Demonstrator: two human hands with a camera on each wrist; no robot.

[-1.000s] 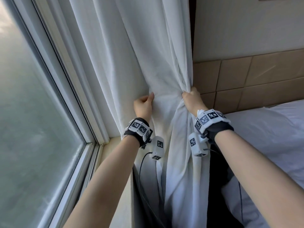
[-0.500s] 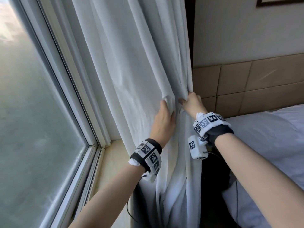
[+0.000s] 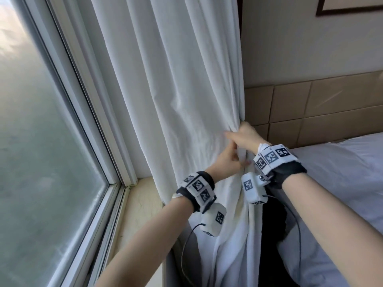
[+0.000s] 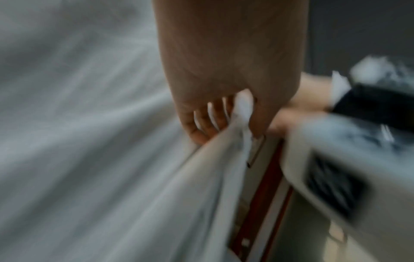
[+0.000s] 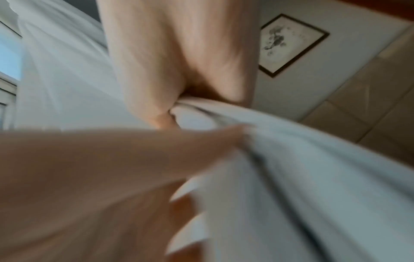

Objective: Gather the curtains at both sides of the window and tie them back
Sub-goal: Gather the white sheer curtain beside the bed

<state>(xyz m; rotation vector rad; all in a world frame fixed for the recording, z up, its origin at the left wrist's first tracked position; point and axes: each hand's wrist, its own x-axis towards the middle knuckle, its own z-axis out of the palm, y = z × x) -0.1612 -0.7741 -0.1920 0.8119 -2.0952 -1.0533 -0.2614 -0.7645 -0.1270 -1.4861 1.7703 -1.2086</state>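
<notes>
- Head view: the white curtain (image 3: 176, 90) hangs at the right side of the window (image 3: 41, 141), drawn into a bunch against the wall beside the tan headboard (image 3: 321, 108). The right hand (image 3: 245, 137) has its fingers curled round the gathered folds at the curtain's right edge. The left hand (image 3: 227, 160) sits just below it, touching it, fingers wrapped into the same bunch. Below the hands the cloth falls loose past the sill (image 3: 141, 204). A bed (image 3: 342, 183) with white bedding lies to the right.
- Left wrist view: blurred. The left hand (image 4: 224, 88) curls its fingers (image 4: 201, 122) over a narrow fold of curtain (image 4: 112, 177), thumb pressed on the other side. The right wrist's black band (image 4: 376, 106) is close at the right.
- Right wrist view: also blurred. The right hand (image 5: 179, 62) clamps a thick wad of curtain (image 5: 291, 177) between thumb and palm; the left hand (image 5: 89, 168) reaches in from the lower left, fingers lying on the cloth. A framed picture (image 5: 291, 44) hangs on the wall.
</notes>
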